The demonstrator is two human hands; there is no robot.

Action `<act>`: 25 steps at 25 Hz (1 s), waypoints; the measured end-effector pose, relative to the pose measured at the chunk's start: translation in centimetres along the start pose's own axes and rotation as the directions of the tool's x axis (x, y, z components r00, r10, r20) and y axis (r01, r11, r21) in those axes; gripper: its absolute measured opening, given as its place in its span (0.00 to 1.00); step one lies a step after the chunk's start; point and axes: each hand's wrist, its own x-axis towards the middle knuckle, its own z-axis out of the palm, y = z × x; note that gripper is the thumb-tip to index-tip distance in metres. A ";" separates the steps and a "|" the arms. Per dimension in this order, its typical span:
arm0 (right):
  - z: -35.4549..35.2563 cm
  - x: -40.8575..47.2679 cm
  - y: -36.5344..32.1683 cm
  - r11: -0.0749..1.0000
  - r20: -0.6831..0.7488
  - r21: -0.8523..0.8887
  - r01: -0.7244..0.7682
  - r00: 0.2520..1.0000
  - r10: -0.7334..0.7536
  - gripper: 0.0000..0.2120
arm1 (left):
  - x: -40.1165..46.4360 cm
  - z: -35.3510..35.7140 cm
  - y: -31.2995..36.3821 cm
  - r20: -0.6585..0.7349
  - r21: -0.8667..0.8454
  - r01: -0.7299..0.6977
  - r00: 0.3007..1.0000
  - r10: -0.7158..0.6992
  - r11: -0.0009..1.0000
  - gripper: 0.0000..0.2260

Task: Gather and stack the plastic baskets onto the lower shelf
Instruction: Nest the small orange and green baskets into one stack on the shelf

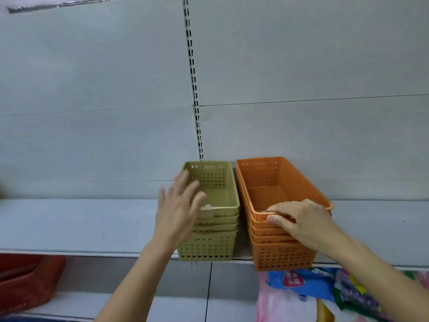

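Observation:
Two stacks of perforated plastic baskets stand side by side on a grey shelf [81, 224]. The olive-green stack [216, 228] is on the left, the orange stack [278, 249] on the right, each several baskets nested. My left hand [178, 205] hovers with fingers spread over the left rim of the green stack, holding nothing. My right hand [301, 219] pinches the near rim of the top orange basket [285, 180], thumb outside and fingers over the edge.
A lower shelf [185, 305] lies beneath. On it sit a red basket [25, 282] at the left and colourful plastic packages [325, 298] at the right. A slotted upright [193, 89] runs up the grey back panel.

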 end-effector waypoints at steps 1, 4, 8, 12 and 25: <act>0.4 0.1 0.0 1.000 -0.071 0.016 0.016 0.997 -0.015 0.30 | -1.1 0.2 0.6 0.059 0.086 -0.125 0.991 0.120 0.988 0.28; 2.0 0.0 0.6 0.995 -0.287 -0.053 0.082 0.953 -0.094 0.30 | -2.3 1.8 0.1 0.056 0.181 -0.185 0.983 0.177 0.966 0.31; 2.3 0.8 -0.3 0.994 -0.316 -0.104 0.032 0.947 -0.063 0.24 | -1.4 2.4 -0.6 -0.039 0.219 -0.072 0.996 0.083 0.973 0.20; 3.0 1.7 -2.3 1.000 -0.275 -0.029 -0.009 0.961 0.000 0.19 | -1.4 2.1 -0.5 0.011 0.194 0.034 0.999 -0.037 0.980 0.21; 15.1 6.6 -33.3 0.893 -0.363 0.308 0.329 0.908 -0.209 0.18 | -14.9 -11.1 -24.4 -0.199 0.044 0.214 0.959 -0.201 0.976 0.21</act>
